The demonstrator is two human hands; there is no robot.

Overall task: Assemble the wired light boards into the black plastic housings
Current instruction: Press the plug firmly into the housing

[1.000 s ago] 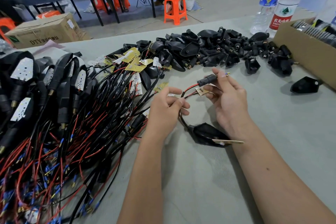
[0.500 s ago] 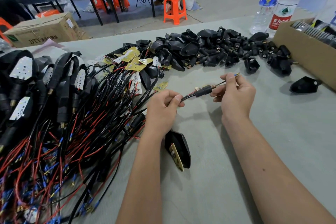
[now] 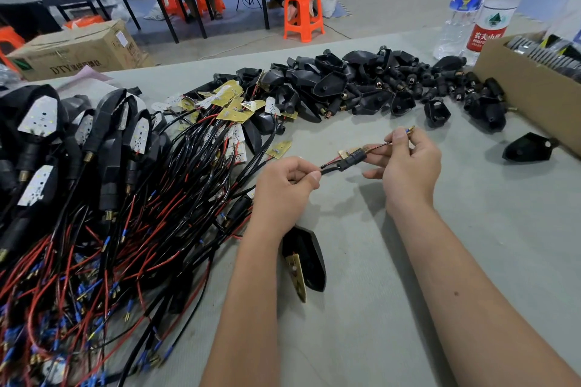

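A: Head view is showing both hands working one wire lead above the middle of the table (image 3: 408,308). Left hand (image 3: 284,185) is pinching the black sheathed cable (image 3: 328,170) between thumb and forefinger, other fingers curling under. Right hand (image 3: 405,163) is pinching the thin bare end of the wires (image 3: 382,145) near the blue-and-brass terminal (image 3: 409,129), thumb on top.

B: What's sitting between them?

A: Black threaded stem sleeve (image 3: 353,156), riding on the wires between the two pinches. Looks like they're threading the lead through it, my guess.

B: The housing itself?

A: Black plastic housing (image 3: 306,264) is lying on the table just below the left wrist, with its yellow light board (image 3: 297,273) tilting up out of the opening, not seated.

B: Handling?

A: Everything is looking light. Wires are limp, so they're needing tension from both ends. Sleeve is rigid and small, probably slippery. Board is thin, and I'd judge the solder joints fragile, so I'd be gripping the sheath or board edges, not yanking the thin wires.

B: Arms?

A: Both forearms are reaching in from the near edge, wrists lifting off the table, hands near each other.

B: Rest?

A: Empty housings pile (image 3: 361,82) is along the far edge, finished wired units (image 3: 78,166) are heaping at the left edge.
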